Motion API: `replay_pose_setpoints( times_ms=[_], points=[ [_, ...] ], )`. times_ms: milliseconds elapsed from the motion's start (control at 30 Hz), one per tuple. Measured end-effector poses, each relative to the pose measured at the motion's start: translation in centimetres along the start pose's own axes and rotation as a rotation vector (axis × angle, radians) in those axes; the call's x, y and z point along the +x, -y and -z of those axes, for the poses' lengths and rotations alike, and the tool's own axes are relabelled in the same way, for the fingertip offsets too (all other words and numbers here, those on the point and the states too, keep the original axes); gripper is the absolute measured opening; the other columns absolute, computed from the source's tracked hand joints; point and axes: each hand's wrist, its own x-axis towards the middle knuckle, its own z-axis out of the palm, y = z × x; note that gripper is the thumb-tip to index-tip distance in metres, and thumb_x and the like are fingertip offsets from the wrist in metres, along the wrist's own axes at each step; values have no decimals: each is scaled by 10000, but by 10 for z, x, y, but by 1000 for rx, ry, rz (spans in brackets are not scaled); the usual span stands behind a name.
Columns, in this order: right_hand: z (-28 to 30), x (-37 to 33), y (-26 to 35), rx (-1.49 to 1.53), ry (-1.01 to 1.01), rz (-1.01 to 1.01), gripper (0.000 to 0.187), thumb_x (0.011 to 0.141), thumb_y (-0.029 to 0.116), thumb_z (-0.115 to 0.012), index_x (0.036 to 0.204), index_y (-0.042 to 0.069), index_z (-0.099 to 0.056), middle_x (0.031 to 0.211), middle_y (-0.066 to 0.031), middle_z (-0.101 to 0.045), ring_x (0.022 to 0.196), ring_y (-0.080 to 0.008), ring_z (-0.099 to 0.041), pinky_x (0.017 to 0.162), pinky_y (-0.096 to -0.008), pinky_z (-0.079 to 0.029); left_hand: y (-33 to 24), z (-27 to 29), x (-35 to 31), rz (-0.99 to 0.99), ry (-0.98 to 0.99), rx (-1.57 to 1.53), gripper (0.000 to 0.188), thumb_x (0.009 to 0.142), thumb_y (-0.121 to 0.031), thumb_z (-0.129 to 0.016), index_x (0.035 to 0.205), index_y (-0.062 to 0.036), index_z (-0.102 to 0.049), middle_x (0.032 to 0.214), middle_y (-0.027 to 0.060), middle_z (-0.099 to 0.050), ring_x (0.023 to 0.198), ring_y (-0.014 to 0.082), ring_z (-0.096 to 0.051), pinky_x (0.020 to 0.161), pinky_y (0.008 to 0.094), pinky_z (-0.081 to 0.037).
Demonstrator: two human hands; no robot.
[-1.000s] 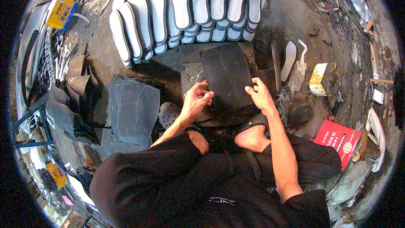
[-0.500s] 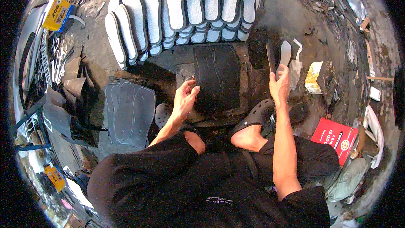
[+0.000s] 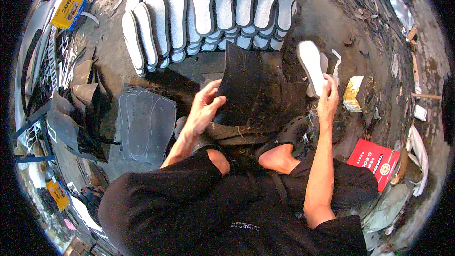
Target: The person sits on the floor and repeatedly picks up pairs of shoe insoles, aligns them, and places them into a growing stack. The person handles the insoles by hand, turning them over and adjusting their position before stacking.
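Observation:
My left hand (image 3: 204, 105) grips the left edge of a black rubber sheet (image 3: 246, 85) and lifts it off the dark work board (image 3: 284, 109) in front of my knees. My right hand (image 3: 327, 98) holds a white shoe sole (image 3: 313, 66) upright at the right of the sheet, just above a few more white soles lying there. Rows of white soles (image 3: 208, 14), overlapping like shingles, lie on the ground beyond the sheet.
Clear plastic sole-shaped templates (image 3: 144, 125) lie at my left. Black rubber offcuts (image 3: 76, 114) pile further left. A yellow box (image 3: 68, 9) sits far left, a small yellow-white carton (image 3: 353, 94) right, a red box (image 3: 379, 163) near my right knee. My black clogs (image 3: 289, 135) rest below the board.
My right hand left the black sheet, reached right and picked up a white sole. My left hand shifted to the sheet's left edge and raised it.

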Motion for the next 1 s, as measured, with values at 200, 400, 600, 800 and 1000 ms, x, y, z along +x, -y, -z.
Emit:
replay_pose_setpoints(
  times_ms=[200,400,600,800,1000],
  points=[
    [-13,-11,25,358,190,-350,332,1132,354,-596,1305,78,-658,1120,-66,-697,677,-106,-676,467,-227,-470,-87,19,-22,-45,-35,7,697,910,62,-704,1575,-4,-508,1460,110,-657,1277,192,-653,1115,344,-507],
    [-64,-24,29,261,619,-126,310,1098,339,-674,1171,51,-764,1045,12,-735,1033,-97,-625,974,-287,-480,-138,51,-50,-231,-56,-107,867,787,4,-750,1605,37,-464,1531,162,-618,1402,265,-602,1221,400,-416],
    [-117,-31,39,20,350,19,272,1075,286,-707,1192,45,-756,1165,-28,-755,1101,-151,-663,978,-316,-508,-151,28,-34,-248,146,-136,818,745,54,-652,1552,76,-524,1542,160,-615,1401,246,-601,1227,390,-400],
    [-88,-15,67,944,540,-293,756,1141,570,-392,1673,39,-312,1629,-177,-509,1505,-308,-465,1291,-428,-244,-138,31,-20,28,459,-56,752,701,-27,-693,1439,100,-632,1376,177,-727,1271,247,-683,1150,370,-480],
    [-63,-30,39,714,761,-431,570,1118,310,-601,1594,23,-473,1471,-72,-637,1295,-143,-607,1140,-326,-441,-80,10,6,225,523,-286,649,794,46,-669,1442,59,-626,1330,144,-746,1190,197,-714,1052,320,-550]
  ],
)
